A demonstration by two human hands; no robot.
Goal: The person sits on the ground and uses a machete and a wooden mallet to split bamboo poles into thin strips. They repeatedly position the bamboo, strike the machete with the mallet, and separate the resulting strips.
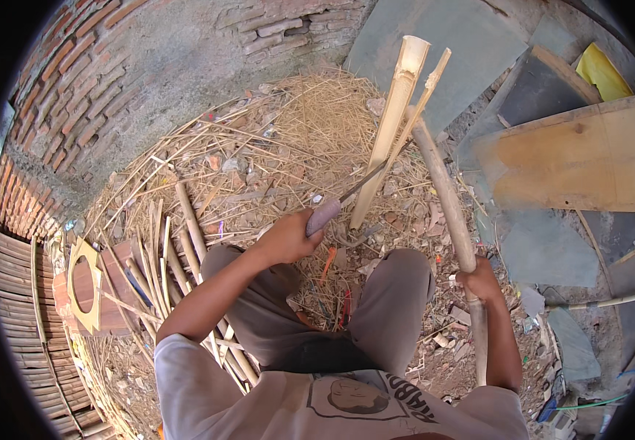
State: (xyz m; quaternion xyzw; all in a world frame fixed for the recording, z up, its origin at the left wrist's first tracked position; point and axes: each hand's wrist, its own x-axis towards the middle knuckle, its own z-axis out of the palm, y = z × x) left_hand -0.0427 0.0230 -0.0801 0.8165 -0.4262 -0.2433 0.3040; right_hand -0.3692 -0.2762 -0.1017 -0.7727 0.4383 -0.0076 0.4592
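Left hand: fingers clamped around the handle of a knife. The blade extends up and to the right of this hand and meets the upright split bamboo piece. Right hand: closed around a wooden stick, which rises from the fist toward the bamboo top. Cut bamboo strips lie left of the left forearm. Straw litter lies beyond both hands.
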